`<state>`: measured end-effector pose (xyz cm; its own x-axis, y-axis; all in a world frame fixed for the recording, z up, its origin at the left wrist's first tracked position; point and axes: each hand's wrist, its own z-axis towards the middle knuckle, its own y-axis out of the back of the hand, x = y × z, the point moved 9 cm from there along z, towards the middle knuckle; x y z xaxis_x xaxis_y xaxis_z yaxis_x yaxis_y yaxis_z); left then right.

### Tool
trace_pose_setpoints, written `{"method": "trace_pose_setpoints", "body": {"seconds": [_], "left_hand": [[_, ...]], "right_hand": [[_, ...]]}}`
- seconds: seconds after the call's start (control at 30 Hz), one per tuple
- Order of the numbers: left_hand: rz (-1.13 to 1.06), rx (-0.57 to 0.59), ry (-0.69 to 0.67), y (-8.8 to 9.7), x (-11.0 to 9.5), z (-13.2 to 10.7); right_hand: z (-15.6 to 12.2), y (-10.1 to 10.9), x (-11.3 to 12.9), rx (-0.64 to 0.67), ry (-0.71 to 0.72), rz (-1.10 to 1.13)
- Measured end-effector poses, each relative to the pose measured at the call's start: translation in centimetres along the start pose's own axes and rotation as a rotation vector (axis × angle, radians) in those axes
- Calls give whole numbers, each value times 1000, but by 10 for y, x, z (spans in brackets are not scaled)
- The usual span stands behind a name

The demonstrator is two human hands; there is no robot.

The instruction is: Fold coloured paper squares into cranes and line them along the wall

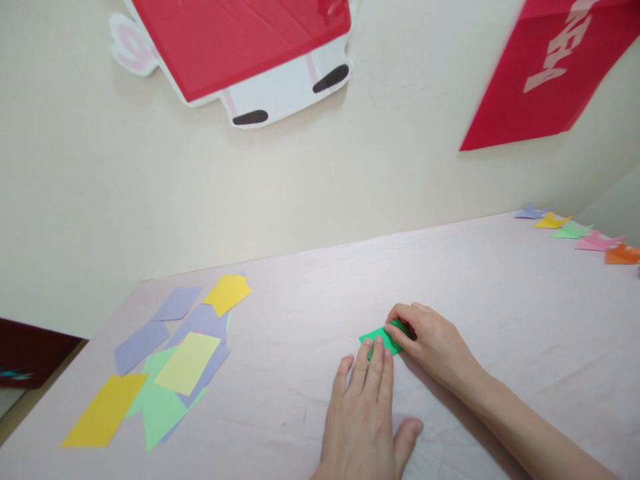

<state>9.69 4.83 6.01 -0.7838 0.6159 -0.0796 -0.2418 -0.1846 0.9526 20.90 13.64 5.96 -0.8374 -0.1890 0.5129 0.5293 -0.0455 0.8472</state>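
A small folded piece of green paper (393, 347) lies on the cloth-covered table in front of me. My left hand (361, 413) rests on its near left part, fingers stretched out flat and the thumb spread off to the side. At the paper's right end, my right hand (434, 341) has its thumb and fingers pinched on the edge. The right fingers and thumb cover part of the paper, so its exact folds are hidden.
Loose paper sheets in yellow (107, 410), purple (143, 345) and light green (163, 413) overlap at the left. Several folded paper pieces (571, 230) line the far right. Behind the pale tabletop (280, 307) rises a wall (240, 193) with red decorations (250, 40).
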Motion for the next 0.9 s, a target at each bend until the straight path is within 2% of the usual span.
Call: {"method": "trace_pose_setpoints", "body": {"seconds": [0.17,0.3,0.57,0.9], "left_hand": [[-2,-2,20,2,0,4],[-22,-6,30,3,1,5],[-31,45,31,2,-1,5],[23,77,23,-2,-5,4]], "right_hand": [[-4,1,5,-27,74,21],[-10,4,15,26,167,71],[-14,5,15,64,103,104],[-15,5,13,67,91,110]]}}
